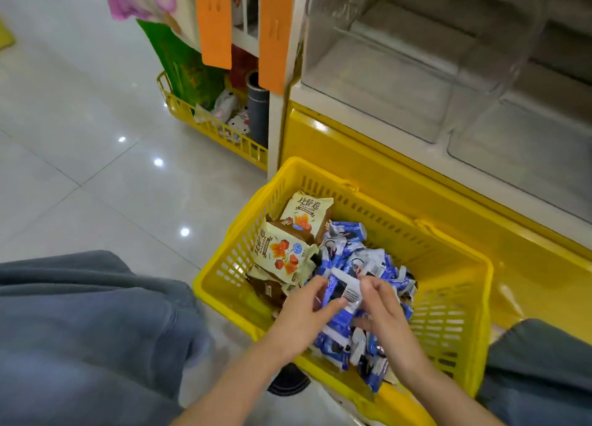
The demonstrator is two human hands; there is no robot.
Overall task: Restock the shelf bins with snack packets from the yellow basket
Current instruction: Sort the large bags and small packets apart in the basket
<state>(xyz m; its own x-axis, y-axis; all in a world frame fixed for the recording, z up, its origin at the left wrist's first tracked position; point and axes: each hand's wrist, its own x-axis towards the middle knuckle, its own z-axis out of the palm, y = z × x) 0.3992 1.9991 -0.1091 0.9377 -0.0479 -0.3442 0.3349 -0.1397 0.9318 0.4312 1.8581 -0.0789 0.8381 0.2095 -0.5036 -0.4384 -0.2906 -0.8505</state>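
Two knees in soft grey trousers frame the bottom of the view, with the toe of a dark shoe between them on the floor.

Both bare forearms reach into the yellow basket, a rigid plastic crate with slotted walls and a thick smooth rim that stands on the floor against the foot of the shelf. The left hand and right hand meet over its near half. Each has curled fingers and thumb pinching the same barcode packet, a small crinkly blue-and-white foil wrapper whose white barcode patch faces up.

Under and beyond the hands lies a loose heap of blue-and-white snack packets, glossy and creased. To their left, against the basket's left wall, sit larger pillow-shaped cream-and-brown packets with an orange print.

Behind the basket is the shelf's shiny yellow plinth. Above it are clear plastic shelf bins, boxy with rounded corners.

Further left, a second yellow wire-style basket holds plush toys, below hanging orange tags. The glossy pale tiled floor reflects ceiling lights.
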